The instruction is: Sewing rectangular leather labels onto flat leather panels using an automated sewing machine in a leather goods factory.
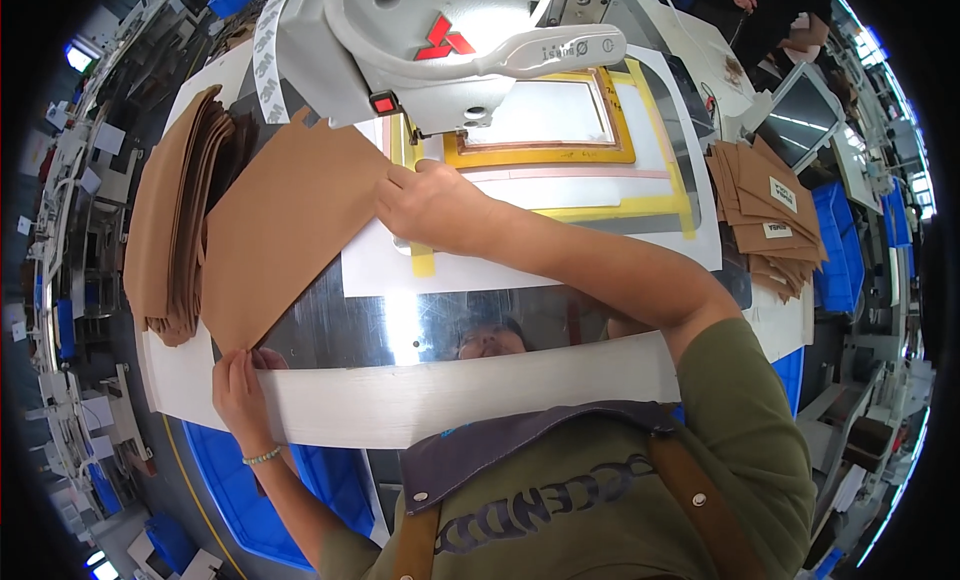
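Brown leather panel lies flat on the bench beside the sewing machine, left hand fingers pinching its near corner, right hand fingers gripping its far edge.

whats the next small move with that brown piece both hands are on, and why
Probably slide the flat brown leather-like panel rightward, toward the yellow-taped frame beneath the white sewing machine head. The right hand pinches its upper right corner just short of the frame, while the left hand steadies its lower tip, so the panel appears not yet seated.
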### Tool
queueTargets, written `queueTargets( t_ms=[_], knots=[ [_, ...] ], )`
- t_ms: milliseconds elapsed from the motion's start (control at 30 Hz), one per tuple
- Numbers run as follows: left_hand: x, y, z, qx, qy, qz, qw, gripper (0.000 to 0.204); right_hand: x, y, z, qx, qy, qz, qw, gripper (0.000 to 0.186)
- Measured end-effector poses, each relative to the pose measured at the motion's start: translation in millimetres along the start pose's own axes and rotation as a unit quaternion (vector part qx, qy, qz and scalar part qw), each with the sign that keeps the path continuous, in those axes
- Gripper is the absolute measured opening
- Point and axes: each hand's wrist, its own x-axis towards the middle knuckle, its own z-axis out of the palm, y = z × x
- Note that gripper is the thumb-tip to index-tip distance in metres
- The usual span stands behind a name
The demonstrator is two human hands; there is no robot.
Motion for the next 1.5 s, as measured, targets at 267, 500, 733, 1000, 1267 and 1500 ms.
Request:
queueTargets(
  t_ms=[267, 500, 733, 1000, 1267, 1500],
  knots=[
    [50, -12, 6, 0.034, -0.029, 0.092, 0.995, 0.023, -20, 4, -25, -0.013, -0.003, 0.021, 1.0, 0.008],
    [153, 32, 52, -0.002, -0.016, 0.256, 0.966, 0.034, -84, 45, -64, -0.029, 0.011, 0.076, 0.997, 0.008],
    [214, 144, 93, -0.092, 0.017, 0.399, 0.912, 0.032, -188, 99, -118, -0.104, -0.13, 0.105, 0.98, 0.009],
    [212, 195, 91, -0.141, -0.035, 0.415, 0.898, 0.034, -241, 117, -116, -0.127, -0.089, 0.212, 0.965, 0.012],
    [179, 188, 95, -0.135, -0.114, 0.28, 0.944, 0.053, -265, 83, -113, -0.004, -0.05, 0.372, 0.927, 0.049],
    [175, 189, 97, -0.144, -0.15, 0.266, 0.941, 0.053, -261, 79, -120, -0.026, -0.097, 0.388, 0.916, 0.052]
  ],
)
